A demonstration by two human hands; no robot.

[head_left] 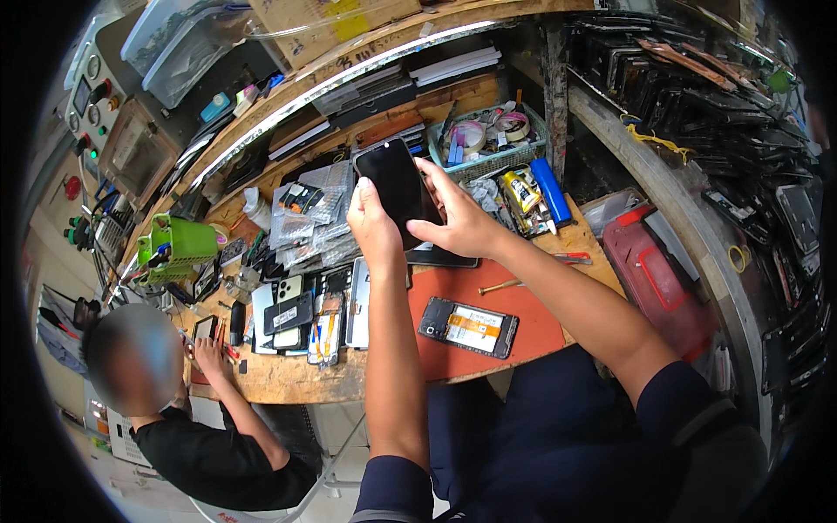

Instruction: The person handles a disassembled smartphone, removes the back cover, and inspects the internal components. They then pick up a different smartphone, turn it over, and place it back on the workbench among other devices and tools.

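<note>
A black smartphone screen [394,179] is held up over the bench between both my hands, its dark glass facing me. My left hand [375,222] grips its left edge, with the thumb along the front. On the right side and lower corner, my right hand [458,213] is closed around it, thumb on the lower glass. Below, an opened phone body [469,327] lies on the red mat [545,305], its white battery and orange flex cable exposed. A screwdriver [500,286] with a brass-coloured shaft rests on the mat beyond it.
At left, a co-worker in a black shirt [218,462] sits at the same bench. Stacked phones [288,311], bubble-wrapped parts [318,209] and a green basket [179,244] crowd the left. A teal basket [488,152] stands behind; a red case [654,270] is at right.
</note>
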